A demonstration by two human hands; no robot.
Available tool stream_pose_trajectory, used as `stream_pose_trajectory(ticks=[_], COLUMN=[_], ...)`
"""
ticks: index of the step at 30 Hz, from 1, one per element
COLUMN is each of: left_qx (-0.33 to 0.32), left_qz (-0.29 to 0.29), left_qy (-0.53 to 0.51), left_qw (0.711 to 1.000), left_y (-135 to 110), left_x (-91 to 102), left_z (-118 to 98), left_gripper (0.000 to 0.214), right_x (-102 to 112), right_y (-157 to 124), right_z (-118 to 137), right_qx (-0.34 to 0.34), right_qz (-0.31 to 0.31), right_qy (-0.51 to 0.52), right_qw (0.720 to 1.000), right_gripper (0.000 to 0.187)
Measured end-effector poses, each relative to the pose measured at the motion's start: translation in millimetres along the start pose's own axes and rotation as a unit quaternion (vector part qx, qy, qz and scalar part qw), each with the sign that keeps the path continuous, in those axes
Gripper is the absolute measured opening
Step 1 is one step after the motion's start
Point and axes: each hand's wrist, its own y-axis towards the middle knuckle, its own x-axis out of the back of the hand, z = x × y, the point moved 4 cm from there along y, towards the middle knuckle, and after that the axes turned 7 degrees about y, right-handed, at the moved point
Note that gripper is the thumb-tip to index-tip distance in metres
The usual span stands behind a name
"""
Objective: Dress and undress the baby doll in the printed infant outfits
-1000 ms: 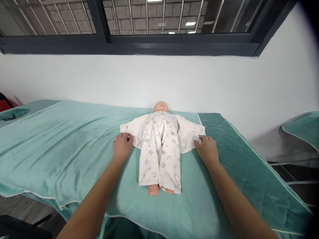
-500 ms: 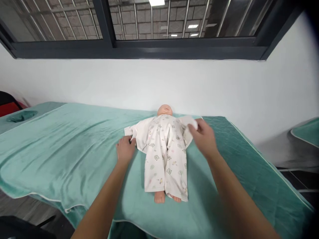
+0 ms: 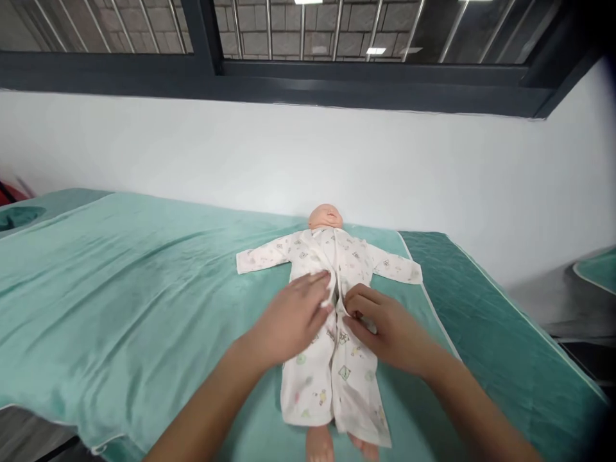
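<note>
A baby doll (image 3: 325, 217) lies on its back on a teal towel (image 3: 144, 269), head toward the wall, bare feet toward me. It wears a white printed romper (image 3: 332, 366) with both sleeves spread out sideways. My left hand (image 3: 293, 314) rests on the romper's left front panel at the belly, fingers pressed on its edge. My right hand (image 3: 385, 324) is beside it on the right panel, fingers curled and pinching the fabric at the centre opening. The two front panels meet between my hands.
The towel covers a padded table (image 3: 481, 321) that stands against a white wall (image 3: 385, 167) under a dark-framed window (image 3: 298, 83). Another teal-covered table (image 3: 597, 269) shows at the far right. A gap and floor lie to the right.
Both hands left the spread-out flaps at the doll's sides and came together at its belly. The romper's front panels now lie folded over the body, and the sleeves lie out flat.
</note>
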Motion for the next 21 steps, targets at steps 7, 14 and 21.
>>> stream_pose_trajectory(ticks=[7,14,21], left_qx=[0.079,0.158,0.173], left_qz=[-0.101,-0.122,-0.128], left_qy=[-0.014,0.007,-0.042], left_qw=[0.992,0.98,0.976], left_y=[28,100,148], left_x=[9.7,5.7,-2.1], left_z=[47,89,89], left_gripper=[0.02,0.024,0.019], right_x=[39,25,20], right_y=[65,133,123], right_z=[-46,-93,-98], right_qx=[-0.107,-0.229,-0.253], right_qz=[-0.221,-0.291,-0.287], right_qy=[0.115,0.01,0.058], right_qw=[0.962,0.929,0.922], right_gripper=[0.028,0.021,0.028])
